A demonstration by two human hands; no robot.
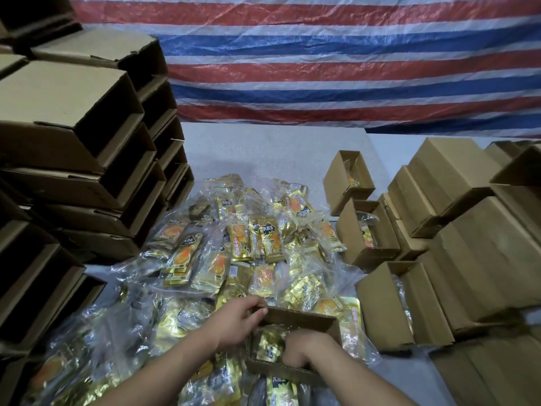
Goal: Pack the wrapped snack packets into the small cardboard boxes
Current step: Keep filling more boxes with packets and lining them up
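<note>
Striped tarp (322,68) behind | packet heap (234,244) rings box (292,341) | L hand (237,323) grips box; R (304,347) fingers hidden

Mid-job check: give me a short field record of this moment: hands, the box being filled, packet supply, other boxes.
left hand: grips the far-left corner of the box, fingers hooked over the rim
right hand: inside the box, on the packets; grip unclear
box: open, lying on the packet pile, gold packets inside
pile: loose gold packets heaped across the table's middle
filled boxes: three open ones in a row at right, packets visible inside
empty boxes: stacked at left, openings facing the pile
closed boxes: stacked far right
</note>
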